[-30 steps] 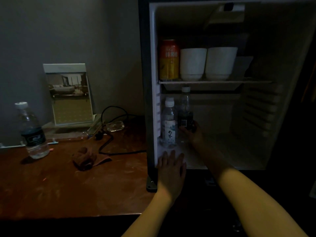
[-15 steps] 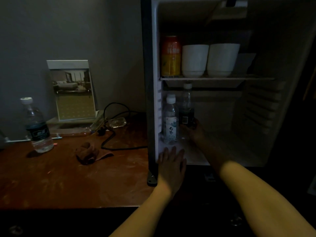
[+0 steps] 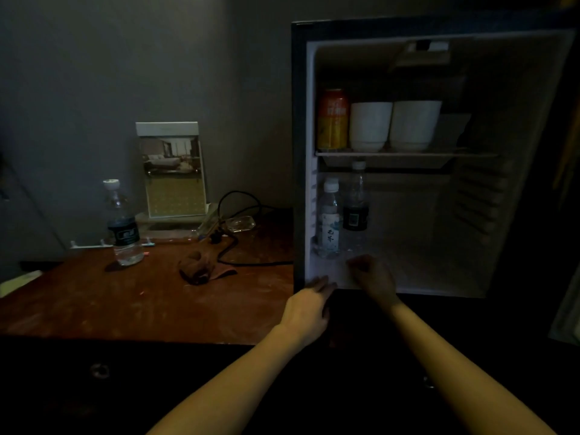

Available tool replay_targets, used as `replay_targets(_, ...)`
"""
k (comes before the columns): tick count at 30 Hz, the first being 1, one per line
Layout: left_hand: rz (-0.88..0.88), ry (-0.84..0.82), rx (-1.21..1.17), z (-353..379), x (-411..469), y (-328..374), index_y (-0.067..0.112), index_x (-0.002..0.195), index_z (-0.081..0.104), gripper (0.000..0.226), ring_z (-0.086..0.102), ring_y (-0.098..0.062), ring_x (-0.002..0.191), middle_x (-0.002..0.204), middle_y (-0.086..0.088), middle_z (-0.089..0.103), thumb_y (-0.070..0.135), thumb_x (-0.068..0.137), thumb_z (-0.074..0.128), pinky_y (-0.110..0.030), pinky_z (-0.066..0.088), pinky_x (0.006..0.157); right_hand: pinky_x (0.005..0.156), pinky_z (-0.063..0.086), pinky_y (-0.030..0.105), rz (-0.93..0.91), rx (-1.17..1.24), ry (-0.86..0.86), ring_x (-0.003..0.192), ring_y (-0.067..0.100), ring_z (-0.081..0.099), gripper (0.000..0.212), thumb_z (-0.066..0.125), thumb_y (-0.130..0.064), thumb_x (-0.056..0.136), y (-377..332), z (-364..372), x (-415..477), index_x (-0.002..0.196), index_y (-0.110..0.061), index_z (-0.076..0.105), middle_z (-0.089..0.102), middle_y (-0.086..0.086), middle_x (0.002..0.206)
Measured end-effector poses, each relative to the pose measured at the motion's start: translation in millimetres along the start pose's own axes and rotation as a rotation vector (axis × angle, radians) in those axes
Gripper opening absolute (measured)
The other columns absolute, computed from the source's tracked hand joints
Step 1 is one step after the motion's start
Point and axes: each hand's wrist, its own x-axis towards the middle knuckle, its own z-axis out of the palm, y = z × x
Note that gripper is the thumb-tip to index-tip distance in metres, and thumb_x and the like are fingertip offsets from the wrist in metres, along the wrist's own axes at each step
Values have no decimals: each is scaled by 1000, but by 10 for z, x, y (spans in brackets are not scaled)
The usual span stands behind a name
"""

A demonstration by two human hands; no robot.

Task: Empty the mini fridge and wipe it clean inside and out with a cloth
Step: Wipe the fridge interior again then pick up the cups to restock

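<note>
The mini fridge point(image 3: 298, 152) stands open on the right of the wooden table point(image 3: 125, 306). On its shelf are an orange can point(image 3: 332, 120) and two white cups point(image 3: 370, 125). Below stand a white-labelled water bottle point(image 3: 329, 221) and a dark-labelled bottle point(image 3: 356, 208). My left hand point(image 3: 309, 306) touches the fridge's lower left front edge with straight fingers. My right hand point(image 3: 372, 276) hovers over the front of the fridge floor, just below the dark-labelled bottle, fingers loosely curled and holding nothing. A crumpled brown cloth point(image 3: 201, 268) lies on the table.
A water bottle point(image 3: 123, 224) stands on the table's left. Behind it a framed card stand point(image 3: 172, 171) leans by the wall, with a glass dish point(image 3: 240, 222) and a black cable point(image 3: 238, 246) running to the fridge. A dark drawer front lies below the table edge.
My right hand has let go of the dark-labelled bottle and pulled back to the fridge's front edge. My left hand slid back to the lower corner. The view has drawn back.
</note>
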Motion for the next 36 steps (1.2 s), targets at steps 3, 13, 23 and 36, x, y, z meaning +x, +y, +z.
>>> replay_targets(3,-30,47,-82,-94,-352,-135,24,146,40,54,33,-15,140,153,5,36,17,94,52,-29,36,109,87,45,27,-66,3,22,104,23,64,16,61,-9,91,-132,129,-255,103,-11,71,71,8,109)
replay_targets(13,-526,131,-158,-628,-1608,-1243,23,142,46,42,38,-14,137,151,4,39,28,100,47,-25,34,107,85,50,24,-260,195,-191,91,6,64,16,62,-8,91,-1079,1048,-885,90,-23,68,69,-8,92)
replay_targets(23,-789,34,-126,-952,-1874,-2219,20,150,31,57,25,-22,144,160,2,18,41,100,46,-35,30,114,81,48,18,-228,233,-492,93,9,63,14,62,-9,90,-1791,2524,-961,92,-23,66,68,-6,96)
replay_targets(36,-1022,513,-461,-1010,-1187,-3308,31,152,-15,117,35,-32,138,156,-15,25,37,79,77,-43,33,109,93,47,26,-264,452,-393,112,8,54,32,60,-7,92,-2234,3584,-122,117,-27,57,59,-8,119)
